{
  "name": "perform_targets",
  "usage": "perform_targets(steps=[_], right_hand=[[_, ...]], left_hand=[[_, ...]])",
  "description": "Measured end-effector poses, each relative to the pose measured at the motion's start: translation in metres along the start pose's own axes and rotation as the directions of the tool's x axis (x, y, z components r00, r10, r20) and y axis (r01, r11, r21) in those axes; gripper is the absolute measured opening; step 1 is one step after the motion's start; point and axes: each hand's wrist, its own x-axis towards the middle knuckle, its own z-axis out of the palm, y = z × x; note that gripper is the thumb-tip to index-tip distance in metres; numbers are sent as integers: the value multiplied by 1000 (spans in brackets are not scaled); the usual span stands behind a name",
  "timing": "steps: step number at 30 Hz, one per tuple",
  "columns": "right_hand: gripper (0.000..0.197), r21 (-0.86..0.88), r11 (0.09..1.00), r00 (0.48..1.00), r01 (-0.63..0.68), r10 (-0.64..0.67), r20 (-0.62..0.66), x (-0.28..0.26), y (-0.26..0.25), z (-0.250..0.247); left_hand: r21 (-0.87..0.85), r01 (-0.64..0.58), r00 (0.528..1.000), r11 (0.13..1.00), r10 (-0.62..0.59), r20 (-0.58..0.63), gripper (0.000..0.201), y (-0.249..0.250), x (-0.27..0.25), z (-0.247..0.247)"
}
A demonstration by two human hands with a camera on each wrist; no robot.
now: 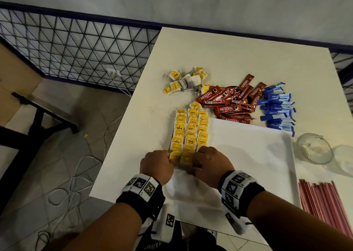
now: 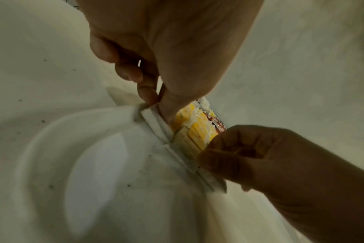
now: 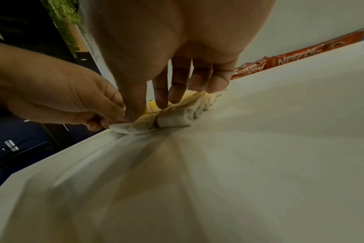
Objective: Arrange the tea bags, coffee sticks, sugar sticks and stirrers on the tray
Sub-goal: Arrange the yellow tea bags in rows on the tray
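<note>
tea bags [image 1: 189, 134] lie in three overlapping rows along left side of white tray [image 1: 248, 155]. left hand [image 1: 157, 165] pinches nearest bag of left row; right hand [image 1: 209, 164], fingers curled, pinches near end of right row. loose tea bags [image 1: 183, 81], coffee sticks [image 1: 229, 102], sugar sticks [image 1: 277, 107] on table [image 1: 229, 50] beyond tray; stirrers [image 1: 324, 203] right.

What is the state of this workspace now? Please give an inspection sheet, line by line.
Surface: white table, white tray on it.
Job's things: tea bags in three rows along the tray's left side; loose tea bags, coffee sticks, sugar sticks, stirrers off the tray.
Clutter: glass jars.
Grippers: left hand and right hand pinch the nearest tea bags.
Cables: white cables on the floor.
Surroundings: wire fence.
</note>
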Motion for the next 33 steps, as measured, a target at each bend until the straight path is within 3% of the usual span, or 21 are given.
perform_targets(steps=[3, 8, 10, 13, 16, 18, 23, 28, 33], right_hand=[[26, -48, 998, 999, 30, -29, 15, 5, -3, 3], [26, -49, 996, 998, 68, -68, 1, 9, 1, 7], [17, -52, 997, 998, 55, -55, 4, 9, -1, 5], [11, -46, 999, 999, 29, -30, -13, 8, -2, 6], [13, -34, 999, 999, 33, -34, -36, 6, -4, 7], [21, -16, 999, 998, 39, -40, -56, 3, -3, 5], [30, 31, 999, 997, 42, -40, -63, -1, 10, 4], [32, 29, 997, 997, 66, -64, -40, 4, 10, 9], [25, 45, 997, 994, 62, -58, -93, -5, 6, -9]], left_hand=[[-130, 44, 998, 991, -49, -39, 11, -2, -1, 1], [-242, 35, 995, 970, -56, -78, 11, -2, -4, -3], [-256, -28, 993, 966, -2, -119, 14, -4, -7, -4], [-168, -255, 943, 952, 207, -259, 7, -9, -10, 3], [-39, -435, 887, 900, 420, -193, 26, -11, -8, 14], [18, -483, 864, 876, 480, -153, 33, -11, -6, 15], [75, -497, 857, 864, 503, -112, 37, -7, -2, 16], [126, -501, 854, 856, 513, -91, 18, -4, 1, 16], [97, -543, 823, 834, 552, -132, 34, 5, 6, -8]])
